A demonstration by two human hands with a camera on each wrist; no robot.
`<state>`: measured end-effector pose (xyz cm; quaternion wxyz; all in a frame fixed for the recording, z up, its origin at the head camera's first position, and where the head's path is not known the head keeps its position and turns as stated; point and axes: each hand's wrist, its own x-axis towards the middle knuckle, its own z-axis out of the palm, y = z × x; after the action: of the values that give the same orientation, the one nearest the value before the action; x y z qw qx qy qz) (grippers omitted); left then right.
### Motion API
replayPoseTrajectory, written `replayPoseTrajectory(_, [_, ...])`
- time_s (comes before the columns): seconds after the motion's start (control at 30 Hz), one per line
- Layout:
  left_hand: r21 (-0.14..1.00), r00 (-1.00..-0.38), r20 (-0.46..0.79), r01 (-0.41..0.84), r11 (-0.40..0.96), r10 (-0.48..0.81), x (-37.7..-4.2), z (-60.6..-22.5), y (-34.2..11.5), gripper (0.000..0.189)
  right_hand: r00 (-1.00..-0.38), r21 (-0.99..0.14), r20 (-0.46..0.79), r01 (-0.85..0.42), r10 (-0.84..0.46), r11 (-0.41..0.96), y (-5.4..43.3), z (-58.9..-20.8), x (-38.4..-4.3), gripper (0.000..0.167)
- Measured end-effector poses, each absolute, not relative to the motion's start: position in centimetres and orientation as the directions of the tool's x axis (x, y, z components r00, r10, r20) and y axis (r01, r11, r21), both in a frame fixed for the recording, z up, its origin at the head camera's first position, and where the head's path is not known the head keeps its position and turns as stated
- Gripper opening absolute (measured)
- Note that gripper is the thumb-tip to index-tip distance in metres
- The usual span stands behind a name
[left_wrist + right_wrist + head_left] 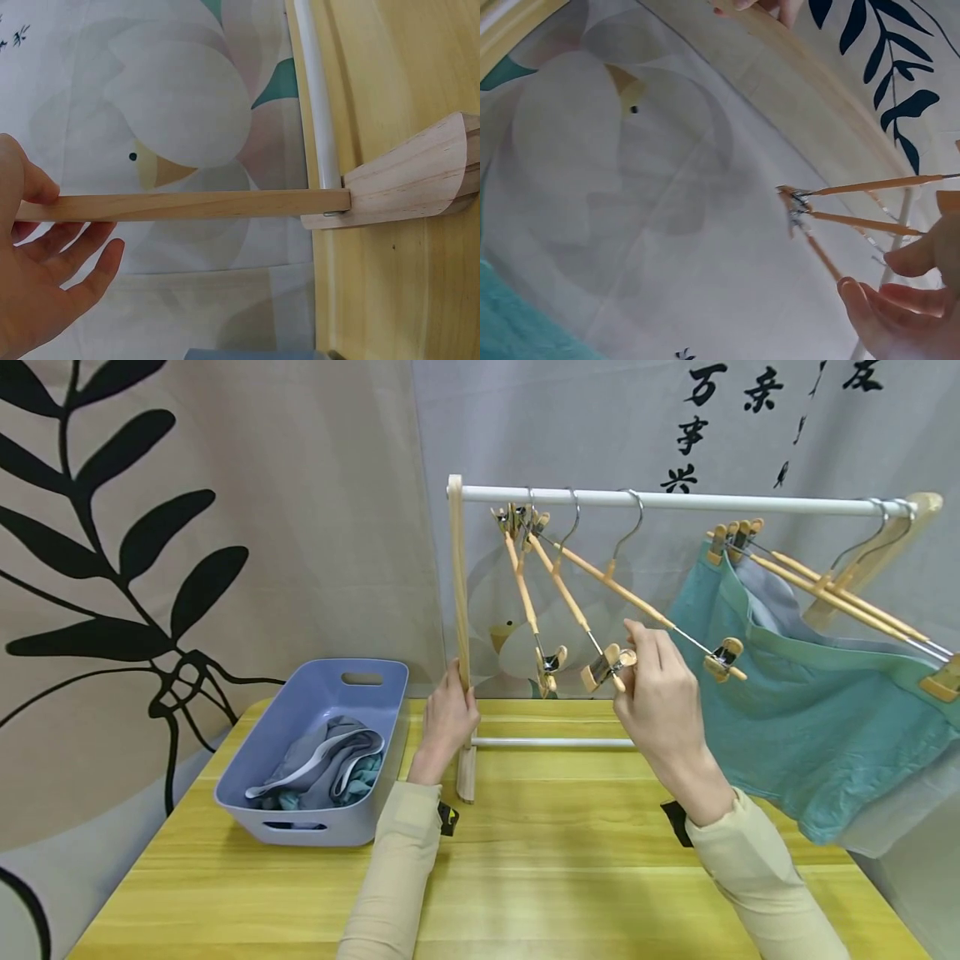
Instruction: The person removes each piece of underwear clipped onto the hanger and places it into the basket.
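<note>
My left hand grips the wooden upright post at the left end of a small clothes rack, thumb on one side and fingers on the other. My right hand is raised among three bare wooden clip hangers, its fingers at the bar of the right-hand hanger and beside the clip of the middle hanger. In the right wrist view, the index fingertip meets a hanger bar, with the thumb apart from it. The leftmost hanger hangs near the post.
On the rack's right, green shorts and a greyish garment hang from clip hangers. A blue basket with folded grey and teal clothes stands left of the rack on the wooden table. Behind hangs a printed curtain.
</note>
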<state>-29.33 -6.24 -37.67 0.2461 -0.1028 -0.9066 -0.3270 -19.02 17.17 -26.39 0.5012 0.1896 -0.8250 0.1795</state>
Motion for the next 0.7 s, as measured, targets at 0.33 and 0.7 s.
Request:
replayPoseTrajectory(0.33, [0.549,-0.858,0.513,0.346,0.761,0.020,-29.2,-37.6,-6.2,0.053,-0.476,-0.093,0.873,-0.370,-0.103,0.924,20.0,-28.0,-19.6,0.022])
replayPoseTrajectory(0.7, [0.542,-0.852,0.523,0.356,0.761,0.027,-29.4,-37.8,-6.2,0.052,-0.393,0.128,0.897,-0.210,-0.203,0.969,23.7,-27.8,-20.5,0.024])
